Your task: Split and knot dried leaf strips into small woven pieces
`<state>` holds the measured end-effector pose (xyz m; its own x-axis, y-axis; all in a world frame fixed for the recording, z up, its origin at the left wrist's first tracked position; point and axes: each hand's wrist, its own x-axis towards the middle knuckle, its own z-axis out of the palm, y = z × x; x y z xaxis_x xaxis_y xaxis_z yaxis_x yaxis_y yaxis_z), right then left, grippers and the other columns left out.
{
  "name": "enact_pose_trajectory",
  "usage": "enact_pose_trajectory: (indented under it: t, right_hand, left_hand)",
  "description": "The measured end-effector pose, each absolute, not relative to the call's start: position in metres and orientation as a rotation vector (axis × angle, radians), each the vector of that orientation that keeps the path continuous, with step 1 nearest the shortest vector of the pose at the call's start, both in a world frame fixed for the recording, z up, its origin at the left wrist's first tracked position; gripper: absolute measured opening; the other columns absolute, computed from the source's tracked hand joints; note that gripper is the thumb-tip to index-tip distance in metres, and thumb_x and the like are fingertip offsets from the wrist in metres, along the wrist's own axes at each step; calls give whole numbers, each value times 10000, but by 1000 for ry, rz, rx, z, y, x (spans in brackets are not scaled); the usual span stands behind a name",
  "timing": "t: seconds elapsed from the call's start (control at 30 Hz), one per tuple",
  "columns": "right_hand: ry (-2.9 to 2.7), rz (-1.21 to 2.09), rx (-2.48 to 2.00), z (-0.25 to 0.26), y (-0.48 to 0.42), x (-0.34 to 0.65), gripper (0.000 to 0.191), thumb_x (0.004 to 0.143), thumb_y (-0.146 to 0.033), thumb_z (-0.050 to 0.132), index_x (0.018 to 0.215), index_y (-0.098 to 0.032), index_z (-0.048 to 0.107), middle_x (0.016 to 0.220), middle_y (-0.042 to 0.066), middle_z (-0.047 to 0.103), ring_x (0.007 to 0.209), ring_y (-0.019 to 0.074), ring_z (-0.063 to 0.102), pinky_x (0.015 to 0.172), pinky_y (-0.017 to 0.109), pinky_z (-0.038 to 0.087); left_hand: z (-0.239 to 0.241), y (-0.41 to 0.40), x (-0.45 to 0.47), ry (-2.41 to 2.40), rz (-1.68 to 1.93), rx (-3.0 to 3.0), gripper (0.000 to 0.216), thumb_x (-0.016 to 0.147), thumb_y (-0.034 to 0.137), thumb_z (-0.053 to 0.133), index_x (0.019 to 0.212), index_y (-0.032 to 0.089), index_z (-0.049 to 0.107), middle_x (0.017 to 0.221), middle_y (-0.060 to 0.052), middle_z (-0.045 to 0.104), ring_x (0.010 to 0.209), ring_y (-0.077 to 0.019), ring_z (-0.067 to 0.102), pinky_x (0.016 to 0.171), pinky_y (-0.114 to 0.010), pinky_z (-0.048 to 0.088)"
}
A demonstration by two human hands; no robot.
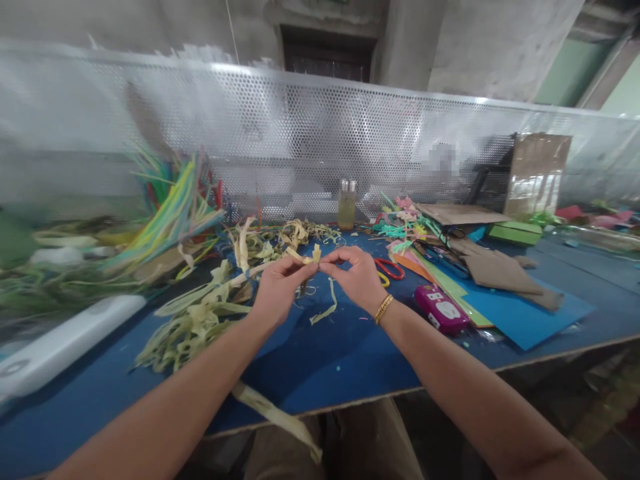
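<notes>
Both my hands meet above the middle of the blue table [350, 360]. My left hand [277, 283] pinches a small folded piece of pale yellow strip [305, 256], its ends sticking up between the two hands. My right hand [357, 277], with a gold bracelet on the wrist, pinches the same piece from the other side, fingers curled. A loose pale strip [325, 308] lies on the table just below the hands.
A heap of pale strips [200, 320] lies at my left, with coloured strips [170, 207] behind. A glass bottle [347, 203] stands by the perforated metal screen [320, 133]. Red scissors [390, 268], a pink case [441, 309], coloured paper sheets [520, 317] and a cardboard box [537, 172] lie at right.
</notes>
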<state>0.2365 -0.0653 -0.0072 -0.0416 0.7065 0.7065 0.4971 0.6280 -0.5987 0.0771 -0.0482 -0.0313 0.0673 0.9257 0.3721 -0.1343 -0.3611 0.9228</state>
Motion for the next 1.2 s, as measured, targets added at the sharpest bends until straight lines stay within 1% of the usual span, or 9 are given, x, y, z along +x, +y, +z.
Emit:
enact_pose_trajectory:
  t: [0.1,0.23,0.47,0.67,0.83,0.93,1.0,1.07,1.2]
  right_hand:
    - [-1717,233,-1005,-7,-66,236,51,740,-271,663,745,-230,693,746,-5,689,734,138,588,771,298,436]
    - [-1693,384,-980,-7,-65,236,92,740,-281,655,790,-211,688,748,6,683,705,127,589,718,272,458]
    - [-1670,499,-986,-6,-63,237,96,728,-268,644,711,-175,660,684,9,647,645,112,566,662,253,456]
    - [-1659,579,-994,-4,-65,237,87,717,-264,634,698,-181,653,647,-4,636,601,107,556,604,241,453]
    - [-1672,639,-973,-6,-64,238,100,703,-275,644,710,-176,650,671,3,646,617,109,570,612,241,463]
    - [-1631,713,-929,-8,-62,236,157,687,-310,666,763,-173,647,725,8,656,650,111,582,634,243,471]
    - [-1587,787,-918,-10,-60,233,177,685,-330,666,755,-170,636,710,2,646,631,106,572,614,237,464]
    - [-1543,856,-913,-12,-59,231,173,701,-338,648,723,-169,620,677,-6,631,611,102,560,598,232,456]
    - [-1493,840,-933,-16,-57,227,190,739,-359,609,726,-170,621,705,5,646,662,112,583,660,244,470]
  left_hand:
    - [-29,-48,77,835,1463,1371,178,627,294,747,656,159,635,643,-2,613,646,-126,572,656,-267,449]
    - [-25,-51,77,828,1442,1301,187,612,289,753,628,159,620,602,12,583,610,-120,561,624,-260,450]
    - [-25,-53,79,830,1372,1293,186,632,310,740,669,153,649,627,-15,607,612,-130,565,585,-258,452]
    - [-25,-54,80,853,1350,1291,208,614,326,747,652,152,641,641,-12,616,613,-128,569,612,-270,468]
    - [-28,-51,79,887,1374,1320,214,607,323,751,639,151,627,612,-8,601,611,-135,572,588,-265,463]
    - [-29,-50,77,879,1381,1326,207,615,315,748,645,151,625,605,-6,593,626,-139,574,589,-265,466]
    - [-30,-50,78,867,1358,1328,209,621,319,745,675,151,634,604,-3,591,633,-140,575,598,-269,472]
    - [-30,-52,79,867,1332,1324,227,612,324,751,699,147,639,625,-4,600,632,-137,575,608,-277,482]
    - [-29,-56,85,872,1343,1243,274,572,327,779,679,137,614,694,-9,621,645,-125,574,648,-303,510]
